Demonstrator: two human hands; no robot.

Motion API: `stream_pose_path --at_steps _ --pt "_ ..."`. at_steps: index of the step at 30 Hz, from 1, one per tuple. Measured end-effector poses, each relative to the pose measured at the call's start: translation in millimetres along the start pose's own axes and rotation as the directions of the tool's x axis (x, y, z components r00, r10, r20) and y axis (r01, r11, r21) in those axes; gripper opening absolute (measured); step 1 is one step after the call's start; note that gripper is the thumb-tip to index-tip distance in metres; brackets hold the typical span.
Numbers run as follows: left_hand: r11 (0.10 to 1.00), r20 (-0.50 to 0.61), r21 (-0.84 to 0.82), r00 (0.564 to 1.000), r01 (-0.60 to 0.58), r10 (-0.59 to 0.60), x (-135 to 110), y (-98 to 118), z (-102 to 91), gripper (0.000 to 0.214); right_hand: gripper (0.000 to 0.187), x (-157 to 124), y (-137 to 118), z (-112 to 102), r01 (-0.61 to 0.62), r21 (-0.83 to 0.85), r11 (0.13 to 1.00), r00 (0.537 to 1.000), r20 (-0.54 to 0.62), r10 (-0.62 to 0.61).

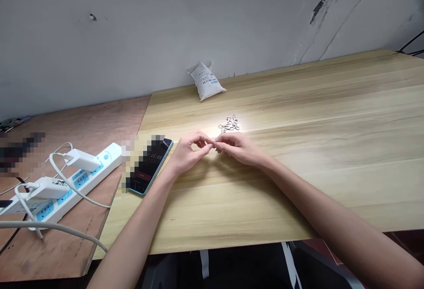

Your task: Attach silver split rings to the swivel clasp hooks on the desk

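My left hand (pixel 189 152) and my right hand (pixel 239 148) meet over the pale wooden table (pixel 298 156), fingertips pinched together on a small metal piece (pixel 214 143) that is too small to make out clearly. Both hands rest low on the tabletop. Just beyond them lies a little heap of several shiny metal clasps (pixel 229 124). A phone (pixel 150 164) with a lit screen lies flat just left of my left hand.
A small white pouch (pixel 206 80) leans near the wall at the back. On the darker board to the left sits a white power strip (pixel 62 187) with two chargers and cables. The table's front edge runs below my forearms.
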State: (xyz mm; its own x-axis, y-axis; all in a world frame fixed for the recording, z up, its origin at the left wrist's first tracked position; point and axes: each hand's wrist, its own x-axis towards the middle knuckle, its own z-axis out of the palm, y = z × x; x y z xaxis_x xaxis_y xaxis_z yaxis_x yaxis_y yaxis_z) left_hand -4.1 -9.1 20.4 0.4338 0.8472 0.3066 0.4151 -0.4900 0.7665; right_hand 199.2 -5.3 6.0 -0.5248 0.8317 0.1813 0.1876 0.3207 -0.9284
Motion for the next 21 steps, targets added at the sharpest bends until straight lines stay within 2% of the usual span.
stream_pose_path --at_steps 6,12,15,18,21 --pt "1.000 0.007 0.000 1.000 0.016 -0.016 0.2 0.5 -0.9 0.006 0.026 -0.6 2.3 -4.0 -0.017 0.021 1.000 1.000 0.004 0.017" --pt "0.999 0.081 0.010 0.996 0.040 -0.041 -0.7 -0.3 -0.1 0.007 0.022 -0.8 1.5 -6.2 -0.002 -0.018 1.000 1.000 -0.030 0.002" --pt "0.988 0.131 0.155 0.991 -0.003 -0.018 -1.5 -2.0 3.9 0.007 0.016 0.2 6.5 -4.5 0.029 -0.147 0.989 0.999 -0.040 -0.035" --pt "0.915 0.141 0.394 0.990 -0.085 0.031 -1.6 -3.0 7.3 0.007 0.012 1.1 11.8 -3.7 0.068 -0.277 0.959 0.996 -0.032 -0.080" --pt "0.918 0.049 0.392 0.998 -0.051 0.034 -1.4 -3.6 5.7 0.009 0.014 1.3 12.1 -4.2 0.076 -0.245 0.967 0.994 -0.054 -0.092"
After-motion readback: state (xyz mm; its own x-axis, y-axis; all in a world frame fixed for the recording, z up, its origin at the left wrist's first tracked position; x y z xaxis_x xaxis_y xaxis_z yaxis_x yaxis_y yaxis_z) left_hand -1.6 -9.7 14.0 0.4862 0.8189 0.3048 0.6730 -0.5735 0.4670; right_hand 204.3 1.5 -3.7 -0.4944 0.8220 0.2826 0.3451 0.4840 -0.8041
